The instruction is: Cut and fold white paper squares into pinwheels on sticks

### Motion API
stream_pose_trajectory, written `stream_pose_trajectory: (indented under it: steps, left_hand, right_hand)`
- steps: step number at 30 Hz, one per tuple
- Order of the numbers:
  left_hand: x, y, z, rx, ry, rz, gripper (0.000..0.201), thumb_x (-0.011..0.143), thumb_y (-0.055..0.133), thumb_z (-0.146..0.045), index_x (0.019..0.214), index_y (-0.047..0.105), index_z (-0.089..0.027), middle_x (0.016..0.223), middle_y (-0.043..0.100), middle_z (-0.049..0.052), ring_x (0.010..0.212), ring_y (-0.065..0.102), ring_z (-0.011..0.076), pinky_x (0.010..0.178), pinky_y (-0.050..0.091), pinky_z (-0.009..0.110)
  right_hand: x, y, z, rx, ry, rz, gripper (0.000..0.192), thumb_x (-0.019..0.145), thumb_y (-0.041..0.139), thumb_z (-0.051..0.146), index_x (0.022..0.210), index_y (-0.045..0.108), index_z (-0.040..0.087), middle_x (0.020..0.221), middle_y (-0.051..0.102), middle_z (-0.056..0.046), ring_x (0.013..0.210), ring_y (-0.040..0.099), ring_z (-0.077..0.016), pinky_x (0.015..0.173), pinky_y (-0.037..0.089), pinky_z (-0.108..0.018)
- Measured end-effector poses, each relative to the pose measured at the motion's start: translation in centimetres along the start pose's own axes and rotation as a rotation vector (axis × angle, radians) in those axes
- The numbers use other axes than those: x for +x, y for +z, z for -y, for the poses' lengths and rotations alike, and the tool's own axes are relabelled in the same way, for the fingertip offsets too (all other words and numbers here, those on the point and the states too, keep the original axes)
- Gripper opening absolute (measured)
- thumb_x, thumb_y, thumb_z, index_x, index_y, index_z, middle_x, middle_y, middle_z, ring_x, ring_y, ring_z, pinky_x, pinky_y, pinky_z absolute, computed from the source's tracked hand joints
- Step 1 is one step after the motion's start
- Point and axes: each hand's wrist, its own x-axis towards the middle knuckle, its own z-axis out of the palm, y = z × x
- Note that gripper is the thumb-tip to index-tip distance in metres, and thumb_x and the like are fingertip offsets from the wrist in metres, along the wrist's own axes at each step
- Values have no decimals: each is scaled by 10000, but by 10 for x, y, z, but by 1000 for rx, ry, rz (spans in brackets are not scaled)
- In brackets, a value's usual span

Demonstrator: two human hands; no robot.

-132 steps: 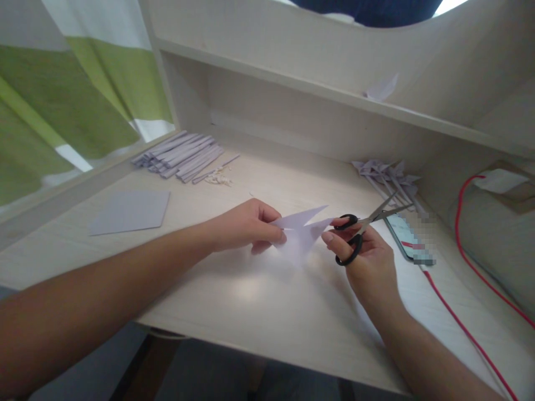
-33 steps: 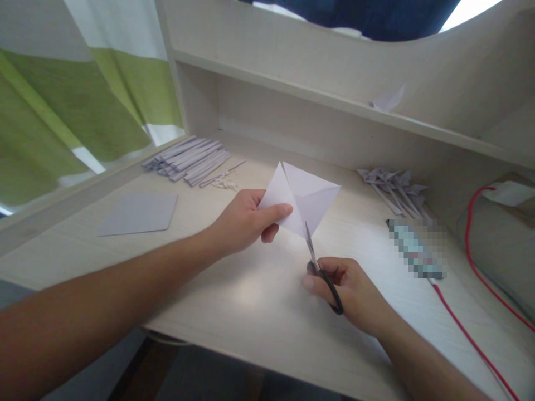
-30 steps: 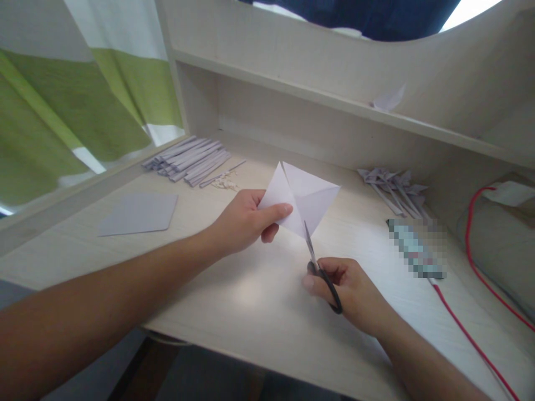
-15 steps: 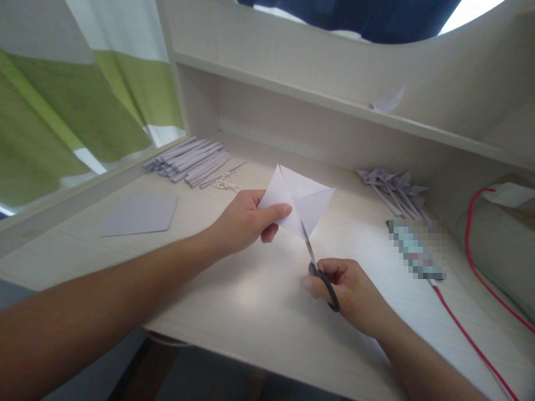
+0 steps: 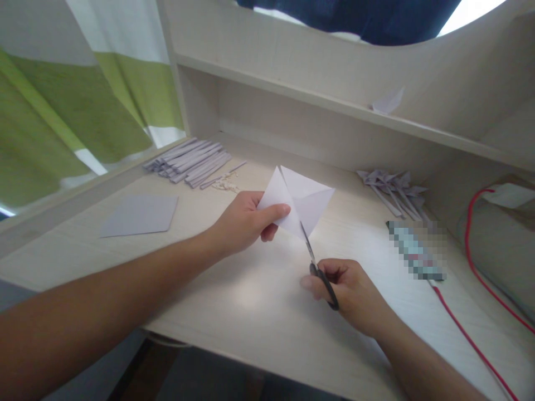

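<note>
Above the pale wooden desk [image 5: 259,312], my left hand [image 5: 244,223] is pinching the creased white paper square [image 5: 298,200]; my right hand [image 5: 349,292], gripping black-handled scissors [image 5: 320,273], has been inching the blades upward, seemingly lengthening the cut.

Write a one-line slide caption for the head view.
Left hand holds folded white paper; right hand cuts it with scissors.
</note>
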Motion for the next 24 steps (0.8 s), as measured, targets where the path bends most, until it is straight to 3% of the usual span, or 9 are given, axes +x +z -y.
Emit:
stream_pose_trajectory:
  steps: [24]
  left_hand:
    - [-1,1,4,26,-21,83,425,903,667,-405,557,567,-178,527,585,0,510,498,105,539,355,249]
  right_hand:
    - [1,1,-1,36,7,-7,509,777,819,598,618,559,191,574,415,54,563,328,-108,537,229,-291]
